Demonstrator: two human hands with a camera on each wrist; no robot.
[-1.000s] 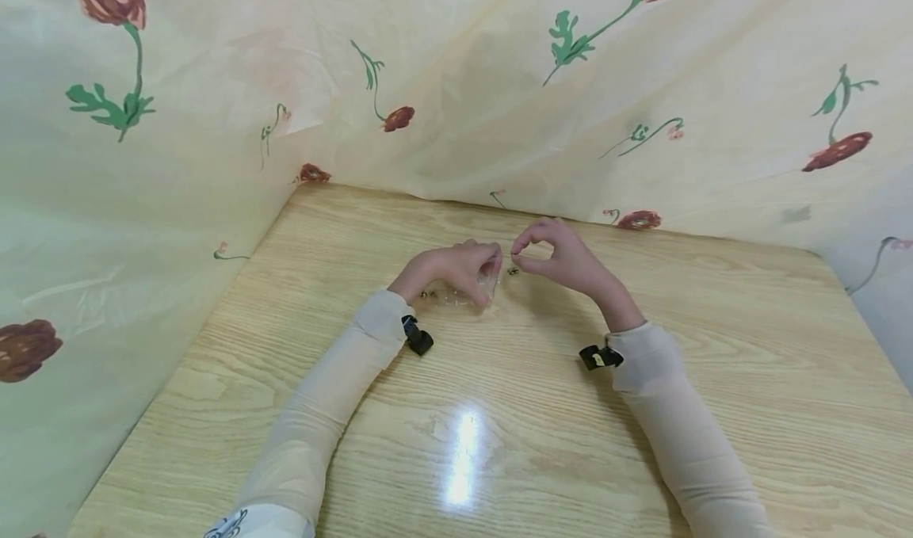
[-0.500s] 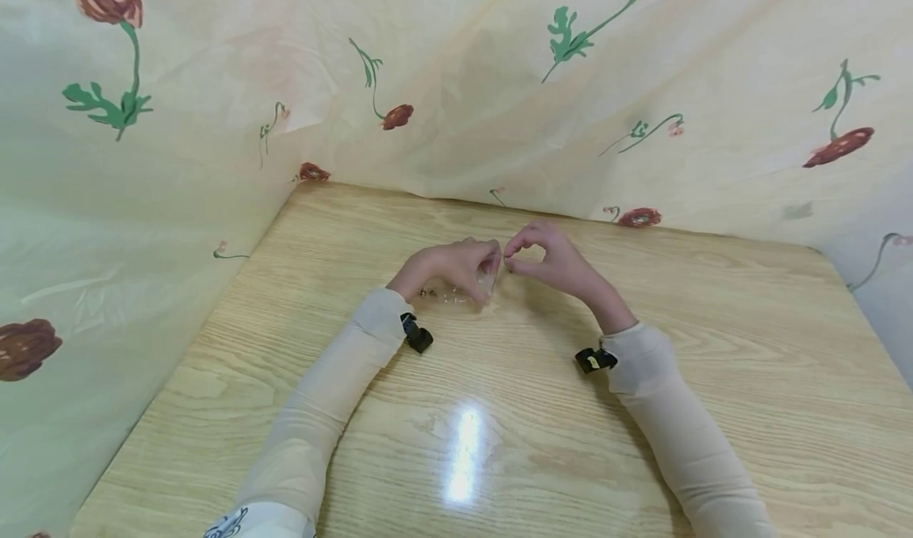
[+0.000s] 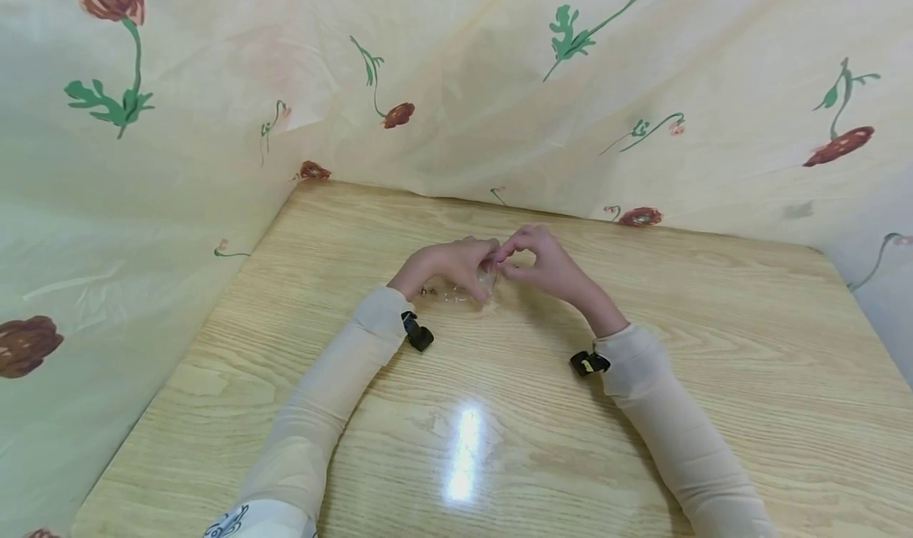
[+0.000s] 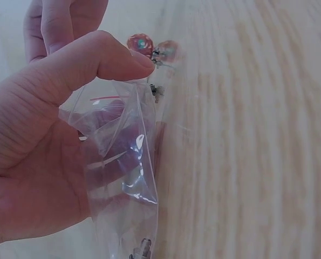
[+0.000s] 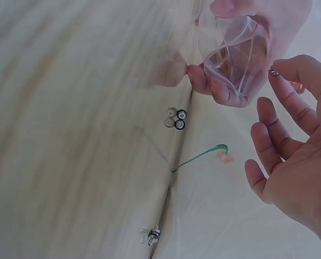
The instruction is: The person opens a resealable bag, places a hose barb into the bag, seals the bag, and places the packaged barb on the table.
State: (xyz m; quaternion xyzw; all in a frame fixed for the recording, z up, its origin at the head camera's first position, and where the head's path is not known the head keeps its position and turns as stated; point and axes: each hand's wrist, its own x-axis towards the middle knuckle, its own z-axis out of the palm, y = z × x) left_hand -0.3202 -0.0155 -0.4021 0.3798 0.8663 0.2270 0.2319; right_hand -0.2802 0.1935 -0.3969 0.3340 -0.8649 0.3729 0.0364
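My left hand (image 3: 456,265) grips a clear plastic zip bag (image 4: 117,167) and spreads its mouth between thumb and fingers. Near the bottom of that bag lies a small metal fitting (image 4: 143,250). Just by the bag's mouth, my right hand (image 5: 295,135) pinches another small metal piece (image 5: 273,71) between thumb and forefinger. In the head view, the right hand's fingertips overlap the bag's edge, and the piece is hidden there.
Several small round metal pieces (image 5: 180,124) stand on the wood-grain table (image 3: 528,435), with another metal fitting (image 5: 154,234) farther along. A flowered cloth (image 3: 456,86) hangs along the table's back and left sides.
My right hand has moved left, bringing its pinched fingertips up to the bag's mouth. The left hand has stayed in place with the bag.
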